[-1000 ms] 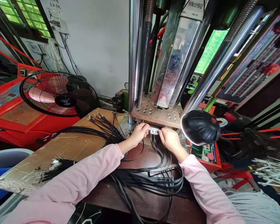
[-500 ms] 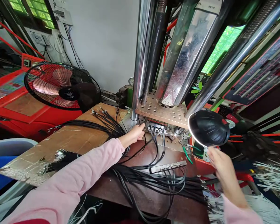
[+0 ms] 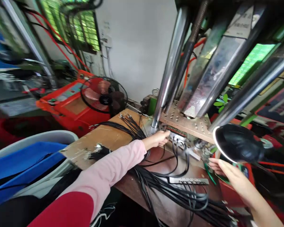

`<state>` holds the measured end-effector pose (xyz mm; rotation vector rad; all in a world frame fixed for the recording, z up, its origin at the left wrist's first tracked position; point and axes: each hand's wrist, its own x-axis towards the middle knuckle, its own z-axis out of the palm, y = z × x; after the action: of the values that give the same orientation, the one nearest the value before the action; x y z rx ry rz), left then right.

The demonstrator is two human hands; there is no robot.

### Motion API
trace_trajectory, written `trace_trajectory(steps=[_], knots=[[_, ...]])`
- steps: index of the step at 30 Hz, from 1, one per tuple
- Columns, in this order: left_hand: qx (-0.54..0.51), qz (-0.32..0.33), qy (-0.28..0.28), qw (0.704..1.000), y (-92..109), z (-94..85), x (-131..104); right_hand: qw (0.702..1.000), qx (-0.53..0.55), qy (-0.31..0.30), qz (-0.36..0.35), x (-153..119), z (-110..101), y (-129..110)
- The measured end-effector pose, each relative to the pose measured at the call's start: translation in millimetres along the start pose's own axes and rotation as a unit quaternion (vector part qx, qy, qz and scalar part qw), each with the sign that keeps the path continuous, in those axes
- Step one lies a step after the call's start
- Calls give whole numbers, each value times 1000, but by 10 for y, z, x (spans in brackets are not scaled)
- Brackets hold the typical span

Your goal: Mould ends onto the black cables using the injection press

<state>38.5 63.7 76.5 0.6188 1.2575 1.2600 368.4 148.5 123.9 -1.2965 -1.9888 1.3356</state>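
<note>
Right hand [image 3: 227, 170] has shifted from beneath the lamp [image 3: 241, 145] toward the press plate [image 3: 180, 119]; its fingers are extended, close together, contents unconfirmed owing to blur. Left hand [image 3: 158, 138] has its fingers curled at the metal mould's [image 3: 177, 137] left end; grip cannot be verified. Black cables [image 3: 187, 161] run from the mould, below the plate, over the counter [image 3: 201, 172]. Cables appear light, flexible; mould rigid, probably weighty, best held at both ends.
</note>
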Motion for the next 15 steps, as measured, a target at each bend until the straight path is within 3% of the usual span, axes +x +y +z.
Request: trace_trajectory(steps=[4,6,8,9,12,13,15], knots=[[-20,53,7,998,41,87,35,985,15,-167,29,456,663,-407],[-50,81,42,995,21,109,90,980,-30,-192,29,563,868,-459],[-76,73,32,994,-41,138,143,986,-66,-151,-7,665,983,-424],[-79,53,-8,995,-87,165,168,989,-80,-121,-32,723,1014,-387],[-25,-25,-217,975,-266,321,259,989,-100,-52,-100,899,1048,-272],[-8,-33,-251,967,-330,393,300,988,-104,-41,-111,943,1050,-246],[-4,-21,-231,973,-448,527,392,986,-112,-37,-116,986,1047,-225]])
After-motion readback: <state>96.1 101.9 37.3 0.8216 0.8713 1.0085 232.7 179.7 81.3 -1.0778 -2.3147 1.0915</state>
